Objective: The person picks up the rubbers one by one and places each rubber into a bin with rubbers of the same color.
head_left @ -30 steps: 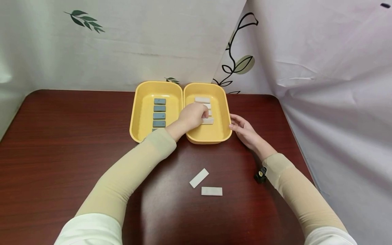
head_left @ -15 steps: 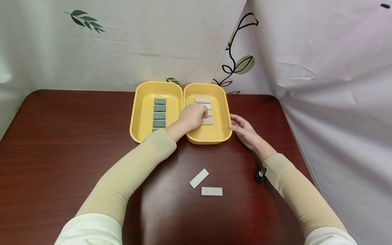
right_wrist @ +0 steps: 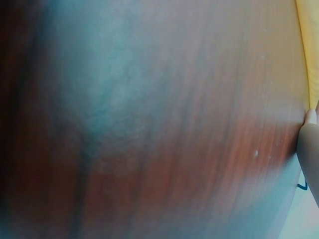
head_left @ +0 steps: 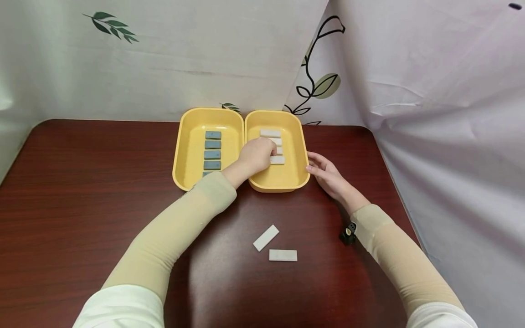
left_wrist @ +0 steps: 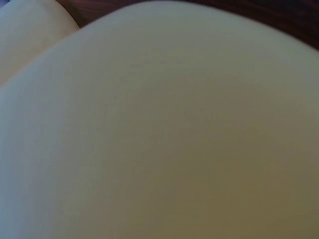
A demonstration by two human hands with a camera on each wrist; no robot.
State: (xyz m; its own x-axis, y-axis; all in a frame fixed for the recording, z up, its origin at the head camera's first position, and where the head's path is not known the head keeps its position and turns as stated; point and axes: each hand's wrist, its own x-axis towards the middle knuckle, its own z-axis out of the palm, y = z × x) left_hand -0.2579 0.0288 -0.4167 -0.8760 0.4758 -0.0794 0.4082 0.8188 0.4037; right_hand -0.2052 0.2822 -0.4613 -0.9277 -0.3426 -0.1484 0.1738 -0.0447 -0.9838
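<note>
My left hand [head_left: 257, 155] reaches into the right yellow tray [head_left: 287, 181] in the head view. Its curled fingers pinch the left end of the nearest white rectangular block [head_left: 277, 160]. Behind that lie more white blocks [head_left: 270, 133] in a column, partly hidden by the hand. On the tray's right side, my right hand [head_left: 326, 175] rests its fingers and thumb against the outer wall, fingers loosely extended. The right wrist view catches only part of this hand [right_wrist: 310, 132] beside the yellow wall. Sleeve fills the left wrist view, hiding the left hand's work.
A second yellow tray [head_left: 183, 150] stands against the first on the left, with several blue-grey blocks [head_left: 212, 155] in a column. Two white blocks, one slanted [head_left: 266, 238] and one level [head_left: 283, 255], lie on the dark wooden table [head_left: 102, 191]. A curtain hangs behind.
The nearest white block in the right tray has shifted slightly away from me, toward the others, under my left hand. My right hand stays at the tray wall.
</note>
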